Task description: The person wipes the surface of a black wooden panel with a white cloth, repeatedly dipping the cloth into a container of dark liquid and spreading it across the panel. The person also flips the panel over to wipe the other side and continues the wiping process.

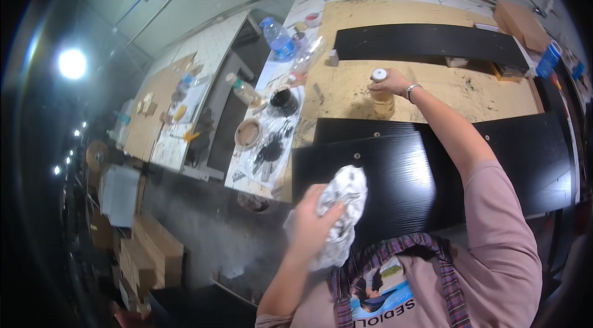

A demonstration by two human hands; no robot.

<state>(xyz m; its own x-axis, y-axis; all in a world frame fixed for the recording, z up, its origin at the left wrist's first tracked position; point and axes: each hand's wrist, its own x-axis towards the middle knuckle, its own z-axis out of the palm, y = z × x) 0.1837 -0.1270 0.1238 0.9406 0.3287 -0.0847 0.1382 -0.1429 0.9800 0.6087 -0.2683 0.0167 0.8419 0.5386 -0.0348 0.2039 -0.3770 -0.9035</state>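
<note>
Bottle (383, 106) in R grip (391, 84), jar (288, 106) w/ blk inside

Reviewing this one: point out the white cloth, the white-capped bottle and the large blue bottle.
White cloth (346, 203): head view, on its bunched middle.
White-capped bottle (383, 107): head view, on its lower body.
Large blue bottle (278, 38): head view, on the side of its body.

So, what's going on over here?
One person is working at a table with both hands. The left hand grips a stained white cloth. The right hand holds a bottle near its white top. Right in front of the person lies black panelling; a long black board sits farther back. The cloth appears just above the near panelling.
</note>
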